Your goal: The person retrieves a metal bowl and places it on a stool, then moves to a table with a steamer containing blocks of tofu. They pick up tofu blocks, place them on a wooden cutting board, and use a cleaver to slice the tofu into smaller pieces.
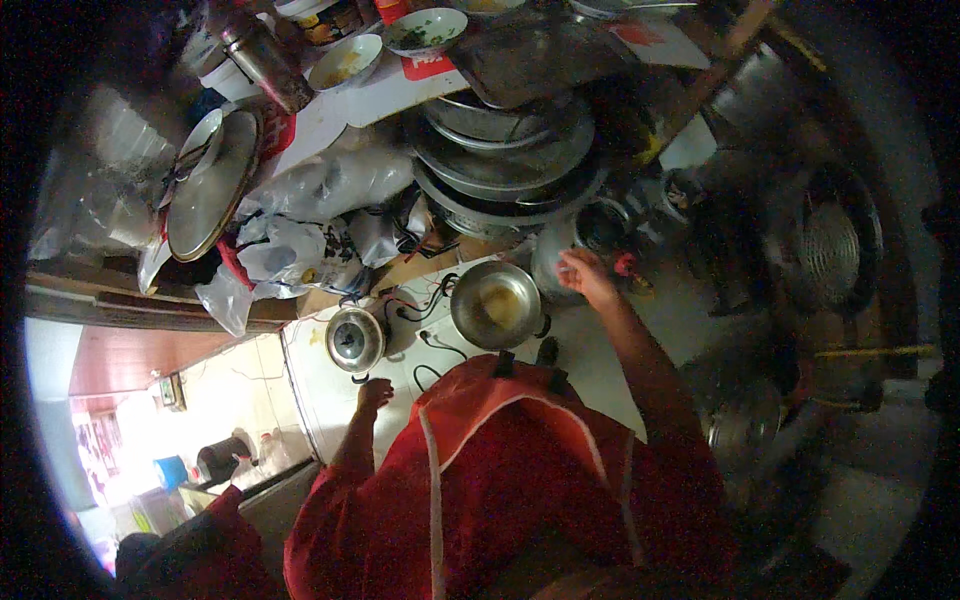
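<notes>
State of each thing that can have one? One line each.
Lidded pot: lid on
Steel pan: uncovered, yellowish contents
Metal basins: stacked
Bowl at top center: uncovered, green bits inside
Left hand: fingers curled, grip unclear
Right hand: fingers bent, grip unclear

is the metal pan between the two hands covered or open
Open: no lid is on the pan, and a yellowish patch shows inside it.

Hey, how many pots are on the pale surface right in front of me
2: the lidded pot near your left hand, and the open pot farther right, nearer your right hand. Others may be hidden in shadow.
</notes>
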`<state>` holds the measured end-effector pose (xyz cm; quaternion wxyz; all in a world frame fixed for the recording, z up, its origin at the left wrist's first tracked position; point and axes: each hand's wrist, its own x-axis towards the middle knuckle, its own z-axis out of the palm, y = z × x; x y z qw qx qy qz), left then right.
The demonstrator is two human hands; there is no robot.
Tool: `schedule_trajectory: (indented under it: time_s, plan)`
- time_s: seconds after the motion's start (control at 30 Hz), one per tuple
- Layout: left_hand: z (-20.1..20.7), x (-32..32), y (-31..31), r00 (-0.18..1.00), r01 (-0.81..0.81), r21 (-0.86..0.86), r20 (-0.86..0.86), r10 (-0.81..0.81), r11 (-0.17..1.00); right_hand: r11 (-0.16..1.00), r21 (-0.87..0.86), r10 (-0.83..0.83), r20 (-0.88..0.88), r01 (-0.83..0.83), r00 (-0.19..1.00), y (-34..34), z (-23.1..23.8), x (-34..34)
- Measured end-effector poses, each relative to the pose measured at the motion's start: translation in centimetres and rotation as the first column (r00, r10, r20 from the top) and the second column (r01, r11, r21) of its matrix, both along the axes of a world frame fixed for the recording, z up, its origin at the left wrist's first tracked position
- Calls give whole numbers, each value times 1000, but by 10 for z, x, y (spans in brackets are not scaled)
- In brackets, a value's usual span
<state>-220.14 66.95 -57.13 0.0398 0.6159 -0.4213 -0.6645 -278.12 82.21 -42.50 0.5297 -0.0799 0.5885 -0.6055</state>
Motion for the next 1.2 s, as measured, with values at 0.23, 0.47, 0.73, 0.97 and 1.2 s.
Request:
schedule_trajectory:
  time_s: [0.23, 0.47, 0.73, 0.97, 1.2]
  plan:
    - [-31, 1, 93, 975, 163, -398, -75, -209, 903, 991, -107, -67, 131, 82, 989, -132, -20, -84]
    - [-4, -7, 148, 912, -410, 2, -24, 410, 912, 971, -48, -221, 213, 236, 952, -233, -60, -126]
    - [61, -71, 211, 708, -678, 11, -261, 656, 735, 934, 32, -352, 270, 357, 896, -305, -115, -176]
    - [81, -190, 187, 734, -669, 30, -125, 667, 742, 967, 26, -235, 490, 255, 839, -308, -150, -214]
    - [50, -267, 90, 995, -66, -268, 48, 82, 961, 957, 171, -283, 393, 233, 875, -308, -169, -248]
